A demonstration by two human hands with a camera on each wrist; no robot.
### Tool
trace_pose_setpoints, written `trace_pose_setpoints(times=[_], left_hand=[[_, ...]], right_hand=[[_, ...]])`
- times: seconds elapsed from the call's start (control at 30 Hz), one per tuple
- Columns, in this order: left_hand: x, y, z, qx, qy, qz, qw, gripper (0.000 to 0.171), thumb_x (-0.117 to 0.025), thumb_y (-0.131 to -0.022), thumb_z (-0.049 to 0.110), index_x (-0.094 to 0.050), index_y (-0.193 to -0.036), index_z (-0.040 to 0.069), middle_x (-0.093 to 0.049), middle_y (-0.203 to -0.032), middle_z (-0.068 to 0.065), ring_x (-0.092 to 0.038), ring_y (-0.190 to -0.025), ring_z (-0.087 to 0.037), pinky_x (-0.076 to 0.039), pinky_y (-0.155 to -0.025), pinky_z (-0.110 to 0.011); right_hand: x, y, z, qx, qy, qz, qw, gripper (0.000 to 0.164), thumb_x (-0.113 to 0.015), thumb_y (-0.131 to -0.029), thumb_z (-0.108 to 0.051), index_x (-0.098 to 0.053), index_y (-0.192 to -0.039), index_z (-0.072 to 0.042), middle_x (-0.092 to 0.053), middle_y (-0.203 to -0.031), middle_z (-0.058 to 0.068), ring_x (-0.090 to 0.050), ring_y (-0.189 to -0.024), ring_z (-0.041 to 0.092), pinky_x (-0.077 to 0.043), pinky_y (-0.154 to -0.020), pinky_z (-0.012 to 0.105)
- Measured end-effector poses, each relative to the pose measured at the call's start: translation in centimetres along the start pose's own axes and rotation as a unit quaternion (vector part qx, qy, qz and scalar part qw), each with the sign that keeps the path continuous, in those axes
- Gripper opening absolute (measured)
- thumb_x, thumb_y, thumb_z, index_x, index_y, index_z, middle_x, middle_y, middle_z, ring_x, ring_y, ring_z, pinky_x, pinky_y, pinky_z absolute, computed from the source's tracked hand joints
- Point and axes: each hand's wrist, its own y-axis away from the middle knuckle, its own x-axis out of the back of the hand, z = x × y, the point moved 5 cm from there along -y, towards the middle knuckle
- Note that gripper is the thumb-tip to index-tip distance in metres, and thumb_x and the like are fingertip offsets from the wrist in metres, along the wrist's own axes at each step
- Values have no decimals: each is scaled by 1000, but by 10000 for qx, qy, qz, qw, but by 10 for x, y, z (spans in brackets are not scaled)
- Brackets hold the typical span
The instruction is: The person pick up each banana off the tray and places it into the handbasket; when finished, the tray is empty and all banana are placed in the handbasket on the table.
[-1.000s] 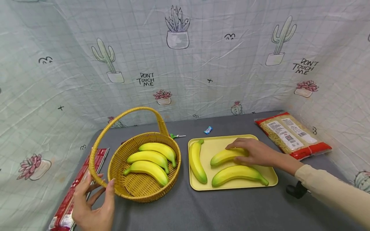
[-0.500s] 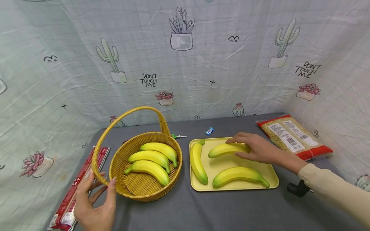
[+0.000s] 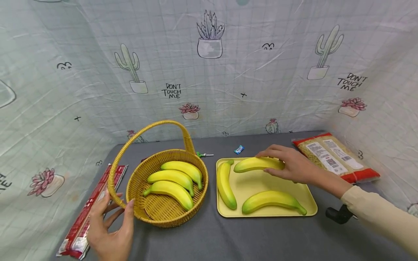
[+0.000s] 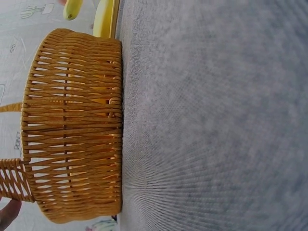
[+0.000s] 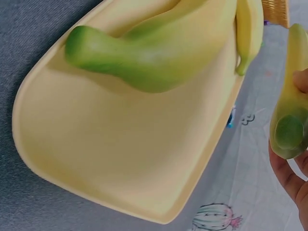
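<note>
Hanging behind everything on my feed, the cloth (image 3: pixel 248 54) backs the grey table (image 3: pixel 196 243). There I have the basket (image 3: pixel 169 222) on the left and the tray (image 3: pixel 267 181) on the right, apart from each other; a bag (image 3: pixel 333 156) lies off the tray's far right corner, and a red pack (image 3: pixel 85 221) to the left of the basket.

The left hand (image 3: pixel 111 224) has thumb and fingers around the near end of the handle (image 3: pixel 188 143), so I read it as grasping there; how firmly, I cannot tell. The right hand (image 3: pixel 294 163) grasps the held banana (image 3: pixel 251 165) between thumb and fingers, lifted above the far side of the tray.

Three bananas (image 3: pixel 171 177) already lie side by side in the basket, with bare weave in front of them. On the tray, the left banana (image 3: pixel 226 185) lies along the left edge and the near banana (image 3: pixel 272 202) along the near edge. Counting the basket as the finishing place, I judge the work about half done: three in, one in hand, two not yet picked up.

Smallest, a lolly (image 3: pixel 200 155) lies just behind the basket and a blue sweet (image 3: pixel 239 149) behind the tray, neither touched by a hand.
</note>
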Motion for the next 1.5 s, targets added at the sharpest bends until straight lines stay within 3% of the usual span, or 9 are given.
trace_pose_setpoints(times=[0.2,0.7,1.1,1.5], left_hand=[[2,0,-1,24,-215,27,9998,52,-80,-86,-12,-62,-134,-14,-67,-119,-16,-67,-100,-7,-54,-86,-11],[1,0,0,-5,-53,20,10000,50,-80,-87,-11,-61,-134,-15,-67,-118,-17,-67,-100,-8,-55,-86,-11],[6,7,-30,-21,-89,-89,9999,56,-84,-82,-13,-63,-134,-13,-66,-116,-29,-68,-102,-8,-56,-84,-12],[7,6,-29,40,-179,-150,9997,58,-83,-82,-13,-62,-136,-12,-66,-116,-27,-67,-102,-6,-55,-84,-11]], right_hand=[[4,-8,-11,93,-206,-2,9997,43,-84,-94,-19,-72,-135,-24,-67,-120,-11,-59,-91,7,-51,-64,25],[16,-43,-39,378,-69,-110,9992,41,-84,-94,-20,-74,-133,-21,-69,-117,-9,-60,-92,7,-53,-67,30],[14,-83,-67,404,-43,-394,9984,39,-82,-96,-25,-73,-133,-24,-66,-114,-9,-56,-86,10,-50,-66,32],[4,-123,-93,697,156,-468,9963,38,-83,-94,-27,-74,-131,-24,-65,-107,-5,-53,-79,13,-48,-61,33]])
